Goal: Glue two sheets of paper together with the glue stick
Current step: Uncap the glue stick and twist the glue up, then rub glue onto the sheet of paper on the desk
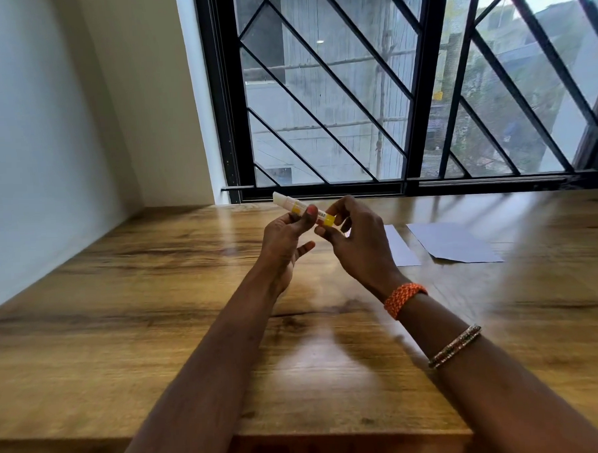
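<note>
A white and yellow glue stick point(296, 206) is held in the air above the wooden table point(156, 284), its white end pointing up and to the left. My left hand point(284, 240) pinches its middle between thumb and fingers. My right hand point(356, 237) grips its yellow base end with curled fingertips. Two pale sheets of paper lie flat on the table to the right: one sheet point(454, 241) in full view, the other sheet point(399, 247) partly hidden behind my right hand.
A white wall point(40, 135) borders the table on the left. A black-framed window with diagonal bars point(387, 85) stands behind the far edge. The table's near edge point(334, 433) runs below my forearms. An orange band and bangles sit on my right wrist.
</note>
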